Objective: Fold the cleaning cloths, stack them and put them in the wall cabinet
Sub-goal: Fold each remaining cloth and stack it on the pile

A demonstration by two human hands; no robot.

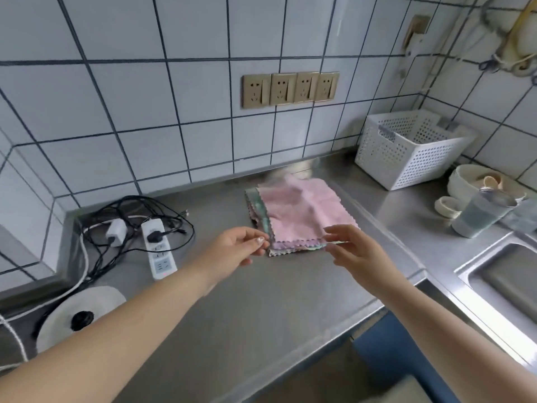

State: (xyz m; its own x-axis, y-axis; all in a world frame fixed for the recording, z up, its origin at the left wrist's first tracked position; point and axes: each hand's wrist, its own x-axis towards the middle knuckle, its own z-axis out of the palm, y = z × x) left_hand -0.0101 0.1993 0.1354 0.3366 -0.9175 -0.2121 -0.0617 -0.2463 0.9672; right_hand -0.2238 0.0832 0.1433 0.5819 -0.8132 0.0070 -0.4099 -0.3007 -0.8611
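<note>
A pile of cleaning cloths lies flat on the steel counter (261, 309), near the tiled wall. The pink cloth (299, 210) is on top; green and purple edges (293, 246) show beneath it along the left and near sides. My left hand (235, 248) reaches to the pile's near left corner, its fingertips at the cloth edge, loosely curved. My right hand (353, 248) is at the near right corner with fingers spread and relaxed, just touching the edge. Neither hand clearly grips any cloth. No wall cabinet is in view.
A white perforated basket (406, 146) stands at the back right. Bowls (476, 181) and a tumbler (482, 213) sit beside the sink (505, 283). A power strip with tangled cables (157, 245) and a white appliance lid (78, 315) occupy the left.
</note>
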